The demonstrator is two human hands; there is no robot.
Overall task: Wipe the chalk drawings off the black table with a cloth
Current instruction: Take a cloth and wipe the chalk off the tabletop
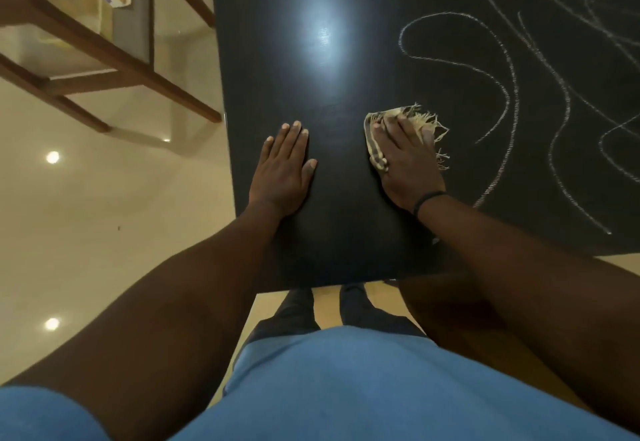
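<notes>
Only chalk lines, unreadable; right hand pressing cloth.

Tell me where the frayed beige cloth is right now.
In the head view, the frayed beige cloth lies flat under the right hand on the black table, just left of the nearest chalk lines.

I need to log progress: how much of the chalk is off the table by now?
The left part of the table shows no chalk, so it looks done. The right hand presses the cloth flat beside the nearest chalk lines; the left hand rests flat. The whole right part is left to wipe.
</notes>
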